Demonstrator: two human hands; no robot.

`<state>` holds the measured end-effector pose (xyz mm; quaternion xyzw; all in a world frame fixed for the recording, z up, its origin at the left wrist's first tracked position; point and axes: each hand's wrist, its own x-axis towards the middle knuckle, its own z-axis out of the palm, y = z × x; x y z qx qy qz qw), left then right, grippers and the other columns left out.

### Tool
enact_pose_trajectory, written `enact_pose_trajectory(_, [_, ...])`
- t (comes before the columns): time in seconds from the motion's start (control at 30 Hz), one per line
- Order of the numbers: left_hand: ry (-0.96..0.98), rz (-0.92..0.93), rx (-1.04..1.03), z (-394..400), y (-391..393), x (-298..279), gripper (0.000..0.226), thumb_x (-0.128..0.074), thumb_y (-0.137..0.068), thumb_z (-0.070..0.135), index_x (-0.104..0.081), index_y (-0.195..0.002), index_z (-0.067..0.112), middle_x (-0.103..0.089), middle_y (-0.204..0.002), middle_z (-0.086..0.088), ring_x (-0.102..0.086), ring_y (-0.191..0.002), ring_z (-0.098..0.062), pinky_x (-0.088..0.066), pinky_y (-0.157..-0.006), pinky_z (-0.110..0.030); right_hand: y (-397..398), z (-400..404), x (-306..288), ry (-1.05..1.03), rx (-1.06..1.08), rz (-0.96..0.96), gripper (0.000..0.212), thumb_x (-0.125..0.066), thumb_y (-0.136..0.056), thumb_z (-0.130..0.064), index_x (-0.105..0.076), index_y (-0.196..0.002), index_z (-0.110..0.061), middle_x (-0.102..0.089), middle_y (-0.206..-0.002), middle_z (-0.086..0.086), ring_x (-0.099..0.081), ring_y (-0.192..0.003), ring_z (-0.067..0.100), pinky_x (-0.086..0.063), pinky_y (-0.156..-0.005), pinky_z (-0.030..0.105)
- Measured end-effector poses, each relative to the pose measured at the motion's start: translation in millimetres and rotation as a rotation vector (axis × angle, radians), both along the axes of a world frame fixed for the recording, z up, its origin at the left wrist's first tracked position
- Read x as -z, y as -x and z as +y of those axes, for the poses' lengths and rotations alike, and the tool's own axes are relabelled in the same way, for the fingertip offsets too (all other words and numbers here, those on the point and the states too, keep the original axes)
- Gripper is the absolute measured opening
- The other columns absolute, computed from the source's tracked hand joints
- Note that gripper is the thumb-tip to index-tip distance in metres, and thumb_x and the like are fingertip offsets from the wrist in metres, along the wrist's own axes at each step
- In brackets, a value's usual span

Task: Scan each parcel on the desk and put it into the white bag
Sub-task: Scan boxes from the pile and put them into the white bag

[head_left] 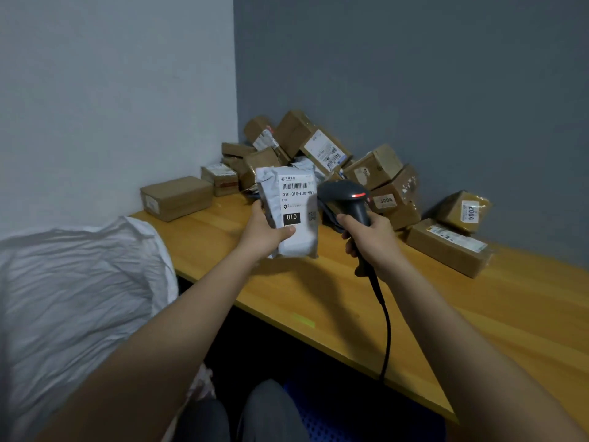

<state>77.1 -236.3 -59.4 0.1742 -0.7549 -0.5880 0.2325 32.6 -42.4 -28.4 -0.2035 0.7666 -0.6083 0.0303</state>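
The bag (73,282) sits left of the desk (478,314). Boxes (318,148) pile in the desk's far corner. Before them, the parcel (291,212) is held left of the scanner (347,196).

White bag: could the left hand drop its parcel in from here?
Probably yes: the white bag sits beside the desk, with nothing between it and the left hand holding the grey parcel.
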Motion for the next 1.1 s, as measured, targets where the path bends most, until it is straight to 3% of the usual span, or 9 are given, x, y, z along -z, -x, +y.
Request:
enact_pose_trajectory(0.07, [0.063,0.023,-0.056,-15.3,-22.5,-17.4,0.085,-0.077,-0.079,0.012,-0.025,-0.146,0.017,-0.055,-0.135,-0.002,-0.055,-0.12,-0.022,-0.051,-0.093,-0.045,-3.5,-21.4,-8.8,-0.001,-0.017,0.027,0.021,-0.063,-0.093,-0.025,-0.055,-0.085,-0.007,-0.056,-0.072,0.009,-0.052,-0.049,0.014,-0.044,-0.048,0.026])
enact_pose_trajectory(0.2, [0.195,0.08,-0.181,-52.4,-83.1,-48.8,0.076,-0.077,-0.079,0.014,-0.034,-0.142,0.013,-0.053,-0.131,0.006,-0.053,-0.117,-0.016,-0.048,-0.092,-0.036,-23.6,-67.7,-22.5,0.014,-0.107,0.039,0.022,-0.063,-0.092,-0.026,-0.054,-0.083,-0.009,-0.054,-0.072,0.009,-0.052,-0.052,0.017,-0.044,-0.053,0.031])
enact_pose_trajectory(0.33, [0.201,0.107,-0.316,-93.1,-148.3,-61.3,0.071,-0.076,-0.08,0.015,-0.039,-0.14,0.015,-0.056,-0.133,-0.004,-0.057,-0.113,-0.02,-0.05,-0.096,-0.047,-48.3,-116.1,-29.4,0.012,-0.202,-0.004,0.02,-0.063,-0.092,-0.026,-0.056,-0.086,-0.009,-0.055,-0.073,0.009,-0.052,-0.054,0.018,-0.043,-0.054,0.032])
enact_pose_trajectory(0.47, [0.234,0.059,-0.461,-129.2,-208.8,-55.9,0.069,-0.076,-0.079,0.013,-0.042,-0.14,0.016,-0.055,-0.133,-0.007,-0.056,-0.11,-0.021,-0.05,-0.094,-0.042,-70.5,-159.5,-23.0,-0.034,-0.258,-0.069,0.023,-0.064,-0.092,-0.027,-0.059,-0.098,-0.005,-0.057,-0.077,0.008,-0.054,-0.056,0.018,-0.044,-0.054,0.031])
enact_pose_trajectory(0.6, [0.296,-0.126,-0.57,-168.3,-257.0,-38.5,0.072,-0.076,-0.077,0.014,-0.041,-0.14,0.015,-0.052,-0.135,-0.009,-0.054,-0.118,-0.027,-0.045,-0.099,-0.041,-90.6,-192.4,-6.5,-0.067,-0.26,-0.03,0.024,-0.064,-0.091,-0.027,-0.06,-0.097,-0.004,-0.059,-0.078,0.008,-0.053,-0.054,0.018,-0.043,-0.053,0.03])
enact_pose_trajectory(0.7, [0.369,-0.423,-0.481,-190.0,-282.1,-13.1,0.079,-0.077,-0.077,0.016,-0.036,-0.144,0.016,-0.047,-0.141,-0.011,-0.051,-0.122,-0.03,-0.042,-0.098,-0.037,-99.8,-206.2,1.0,-0.089,-0.266,-0.023,0.025,-0.063,-0.092,-0.026,-0.059,-0.099,-0.002,-0.057,-0.076,0.008,-0.051,-0.052,0.017,-0.041,-0.051,0.028])
enact_pose_trajectory(0.77, [0.359,-0.485,-0.436,-194.6,-289.0,5.0,0.083,-0.077,-0.079,0.02,-0.031,-0.148,0.018,-0.039,-0.148,-0.011,-0.044,-0.13,-0.029,-0.037,-0.102,-0.036,-100.6,-211.3,4.9,-0.095,-0.264,-0.018,0.025,-0.063,-0.091,-0.025,-0.06,-0.099,-0.002,-0.057,-0.076,0.009,-0.05,-0.051,0.017,-0.041,-0.05,0.027])
enact_pose_trajectory(0.87, [0.35,-0.336,-0.448,-192.1,-281.1,19.1,0.072,-0.076,-0.082,0.02,-0.039,-0.144,0.016,-0.043,-0.145,-0.011,-0.045,-0.131,-0.026,-0.037,-0.106,-0.035,-98.3,-211.6,11.5,-0.107,-0.262,-0.02,0.023,-0.064,-0.09,-0.024,-0.06,-0.099,-0.002,-0.057,-0.076,0.009,-0.051,-0.053,0.018,-0.042,-0.051,0.029])
enact_pose_trajectory(1.1, [0.362,-0.043,-0.349,-156.7,-196.2,-4.5,0.03,-0.066,-0.089,0.015,-0.061,-0.118,0.01,-0.063,-0.11,-0.006,-0.058,-0.091,-0.013,-0.047,-0.087,-0.024,-56.2,-174.4,9.5,-0.19,-0.222,-0.095,0.017,-0.064,-0.092,-0.026,-0.058,-0.087,-0.01,-0.059,-0.077,0.007,-0.053,-0.055,0.017,-0.043,-0.053,0.03])
